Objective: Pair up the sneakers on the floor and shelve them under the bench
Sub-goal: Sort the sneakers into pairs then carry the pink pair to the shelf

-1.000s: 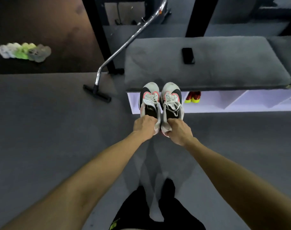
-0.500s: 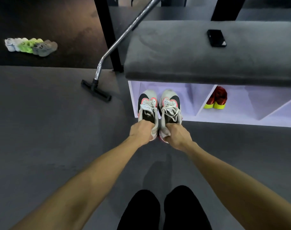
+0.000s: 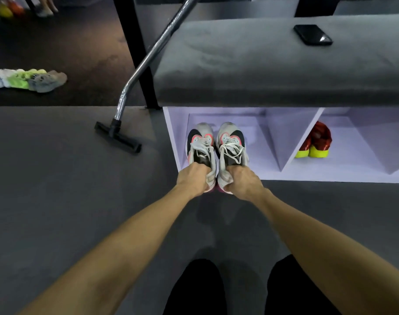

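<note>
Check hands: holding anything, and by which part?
Left hand grips the left sneaker at its heel collar; right hand grips the right sneaker the same way.

Both my arms are stretched straight out front. Left hand (image 3: 195,178) and right hand (image 3: 243,180) are fisted, side by side, each gripping something.

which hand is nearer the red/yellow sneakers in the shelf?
Right. The right hand grips the heel of the right-side white sneaker, one compartment over from the red and yellow sneakers. The left hand holds the other white sneaker, farther left.
</note>
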Demonstrator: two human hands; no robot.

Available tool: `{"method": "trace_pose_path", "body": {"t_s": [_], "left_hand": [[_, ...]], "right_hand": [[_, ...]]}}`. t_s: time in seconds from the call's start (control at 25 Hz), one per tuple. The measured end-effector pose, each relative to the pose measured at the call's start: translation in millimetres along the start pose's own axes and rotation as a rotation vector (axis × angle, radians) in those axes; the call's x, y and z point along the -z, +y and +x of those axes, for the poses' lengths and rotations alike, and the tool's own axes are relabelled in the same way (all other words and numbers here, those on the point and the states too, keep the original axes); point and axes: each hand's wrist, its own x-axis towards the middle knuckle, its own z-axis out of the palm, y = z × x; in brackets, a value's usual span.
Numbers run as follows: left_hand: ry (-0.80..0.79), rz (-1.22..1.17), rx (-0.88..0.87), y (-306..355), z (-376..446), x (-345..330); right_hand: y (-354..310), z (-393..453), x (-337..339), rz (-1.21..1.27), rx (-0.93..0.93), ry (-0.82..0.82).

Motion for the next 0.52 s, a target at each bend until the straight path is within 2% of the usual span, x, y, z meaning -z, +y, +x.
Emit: {"method": "trace_pose_path", "body": {"t_s": [0.24, 0.52], "left_hand": [[-0.01, 0.034, -0.024, -13, 97, 17], [0.053, 0.068, -0.027, -39, 220, -18]], "right_hand": [[9, 98, 9, -0.017, -0.035, -0.001], [46, 217, -15, -0.025, -0.017, 0.022]]}}
